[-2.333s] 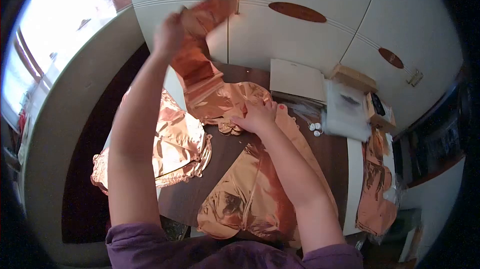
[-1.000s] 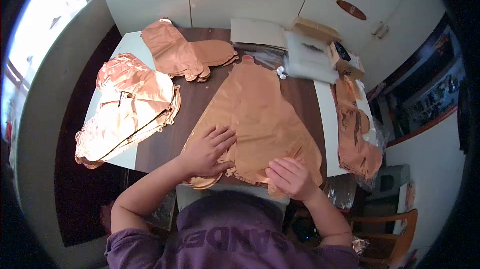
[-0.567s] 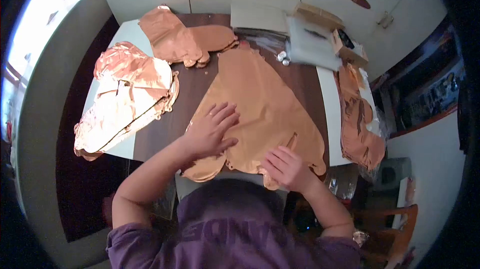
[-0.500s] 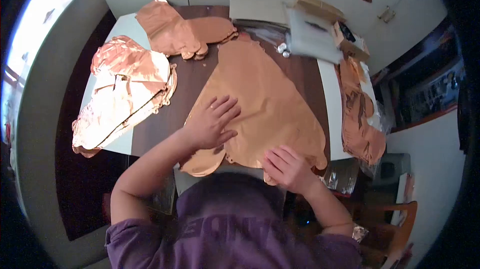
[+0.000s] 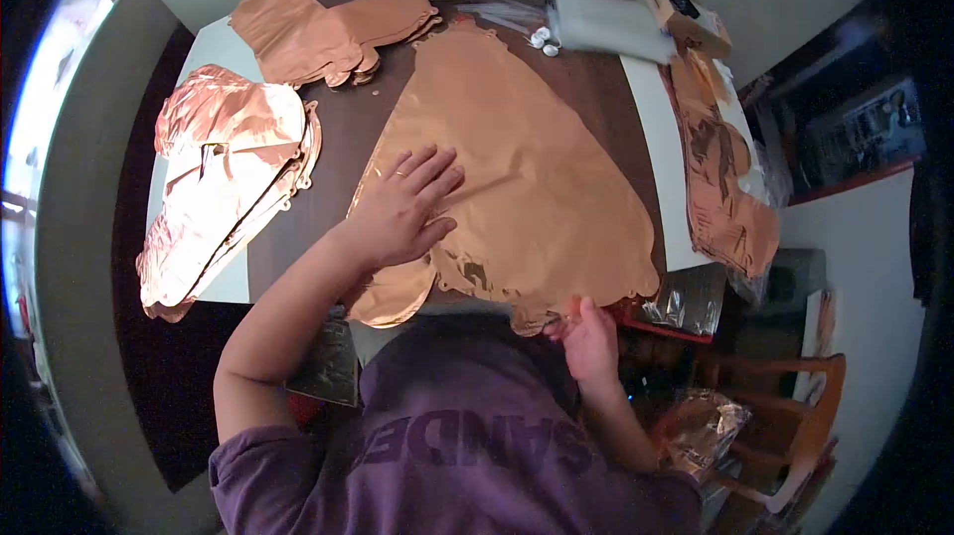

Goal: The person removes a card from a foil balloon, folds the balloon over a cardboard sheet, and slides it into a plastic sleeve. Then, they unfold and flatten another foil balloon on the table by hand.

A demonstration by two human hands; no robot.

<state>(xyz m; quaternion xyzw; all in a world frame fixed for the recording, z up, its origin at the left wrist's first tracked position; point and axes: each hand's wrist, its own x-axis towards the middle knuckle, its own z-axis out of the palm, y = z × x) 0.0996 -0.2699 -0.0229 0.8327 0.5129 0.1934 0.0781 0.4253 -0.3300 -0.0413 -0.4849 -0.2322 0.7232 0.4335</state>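
Observation:
A large flat copper-coloured foil sheet [image 5: 517, 157] lies on the dark table in front of me, with small tabs along its edge. My left hand [image 5: 402, 205] rests flat on its left part, fingers spread. Beneath that hand's wrist, a rounded foil lobe [image 5: 393, 297] sticks out at the lower left. At the near edge, my right hand [image 5: 588, 334] has its thumb and fingers together at a small foil lobe [image 5: 534, 314]. What lies between those fingertips is too small to make out.
Shiny foil pieces [image 5: 234, 167] lie stacked at the left, more foil [image 5: 328, 33] at the back left. Crumpled foil [image 5: 720, 167] is on the right. White round items [image 5: 544, 40], a clear plastic pack [image 5: 608, 18] and a small box [image 5: 686, 13] stand at the back. A wooden chair [image 5: 810, 416] is at the lower right.
My right hand has turned and moved slightly right, off the sheet's face to its near edge. My left hand remains on the foil. The camera view has shifted.

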